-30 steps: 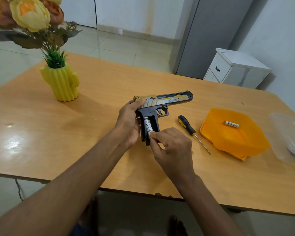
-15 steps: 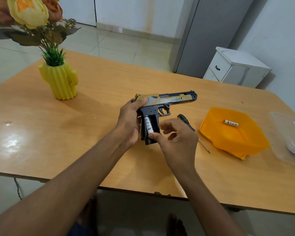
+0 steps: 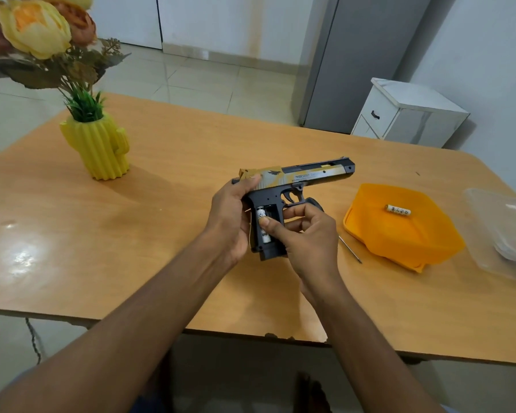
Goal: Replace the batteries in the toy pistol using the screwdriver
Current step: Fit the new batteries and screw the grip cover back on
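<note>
Above the table [image 3: 161, 234], toy pistol [image 3: 310, 174] slide reads "DESERT".

Toy pistol [image 3: 292, 180], centre frame: left hand [image 3: 230, 216] grips rear; right hand [image 3: 304, 234] thumb presses battery [image 3: 262, 226] in grip. Screwdriver [image 3: 350, 251] right, on table [image 3: 161, 234].

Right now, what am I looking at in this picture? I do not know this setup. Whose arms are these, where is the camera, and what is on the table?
No machine: a person wears a camera on the head, looking down at their own arms. The left hand grips a toy pistol with its grip compartment open. The right hand presses its thumb on a battery inside. On the wooden table lie a screwdriver, partly hidden, an orange tray holding another battery, a clear plastic container and a yellow cactus-shaped vase with flowers.
</note>
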